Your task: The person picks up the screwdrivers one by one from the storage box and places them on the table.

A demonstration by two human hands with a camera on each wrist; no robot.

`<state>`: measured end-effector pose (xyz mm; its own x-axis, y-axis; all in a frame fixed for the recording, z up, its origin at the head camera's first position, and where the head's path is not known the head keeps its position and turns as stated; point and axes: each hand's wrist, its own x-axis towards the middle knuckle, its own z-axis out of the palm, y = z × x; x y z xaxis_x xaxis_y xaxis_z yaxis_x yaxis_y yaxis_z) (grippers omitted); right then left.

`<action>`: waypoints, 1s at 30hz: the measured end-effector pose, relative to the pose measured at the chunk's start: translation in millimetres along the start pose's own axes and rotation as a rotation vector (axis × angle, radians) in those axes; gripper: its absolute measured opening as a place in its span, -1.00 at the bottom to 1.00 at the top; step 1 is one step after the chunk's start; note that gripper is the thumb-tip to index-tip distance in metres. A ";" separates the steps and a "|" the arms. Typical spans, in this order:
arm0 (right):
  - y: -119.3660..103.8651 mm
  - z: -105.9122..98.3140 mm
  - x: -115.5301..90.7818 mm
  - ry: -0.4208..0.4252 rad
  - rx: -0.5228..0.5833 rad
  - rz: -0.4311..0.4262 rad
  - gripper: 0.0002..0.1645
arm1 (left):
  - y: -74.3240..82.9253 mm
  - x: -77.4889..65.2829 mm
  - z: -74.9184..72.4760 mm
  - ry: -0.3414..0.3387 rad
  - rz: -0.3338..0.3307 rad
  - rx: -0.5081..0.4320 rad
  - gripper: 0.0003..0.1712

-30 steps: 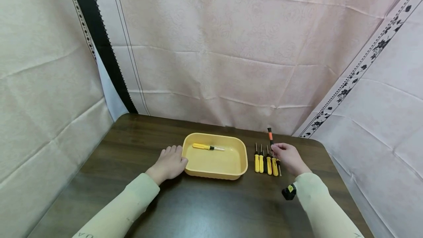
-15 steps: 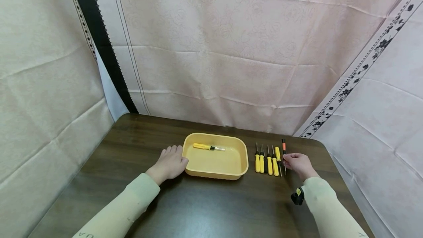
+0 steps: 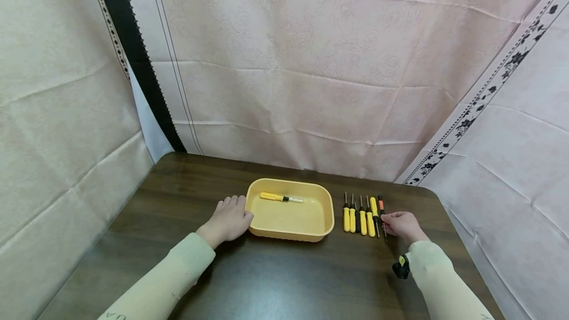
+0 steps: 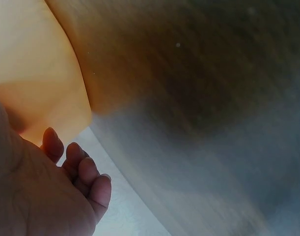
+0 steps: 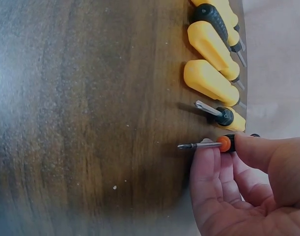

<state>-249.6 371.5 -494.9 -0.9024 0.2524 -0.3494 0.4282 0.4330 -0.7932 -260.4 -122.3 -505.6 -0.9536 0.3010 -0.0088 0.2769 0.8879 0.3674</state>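
My right hand (image 3: 404, 224) pinches a small screwdriver (image 5: 208, 145) with an orange and black handle between thumb and fingers. Its metal tip points toward me, low over the table. Just left of it in the head view lies a yellow screwdriver (image 3: 374, 206), also tip toward me. Several more, mostly yellow-handled screwdrivers (image 3: 363, 223), line up beside that one with their tips away. My left hand (image 3: 227, 220) rests against the left side of a yellow tray (image 3: 291, 221), fingers loosely bent in the left wrist view (image 4: 88, 172). Inside the tray lies one yellow screwdriver (image 3: 271, 196).
A dark wooden table (image 3: 284, 280) bears everything. Pale cloth (image 3: 284, 88) hangs behind and at both sides of it. A small black and yellow device (image 3: 401, 266) sits at my right wrist.
The orange and black screwdriver moved right with my right hand, then down to the right end of the row, uncovering the reversed yellow screwdriver. My left hand and the tray stay put.
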 end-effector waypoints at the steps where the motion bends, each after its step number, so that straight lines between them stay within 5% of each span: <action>1: 0.6 0.3 0.0 -0.005 -0.002 -0.005 -0.60 | -0.1 0.0 -0.1 -0.002 -0.002 0.003 -0.66; 30: 9.6 4.9 6.4 0.057 -0.092 -0.042 -0.63 | 0.5 0.4 -0.4 -0.022 -0.024 0.007 -0.63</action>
<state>-251.5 373.1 -507.2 -0.9164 0.2803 -0.2856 0.3952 0.5212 -0.7564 -260.7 -121.8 -505.0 -0.9570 0.2875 -0.0383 0.2551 0.8972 0.3605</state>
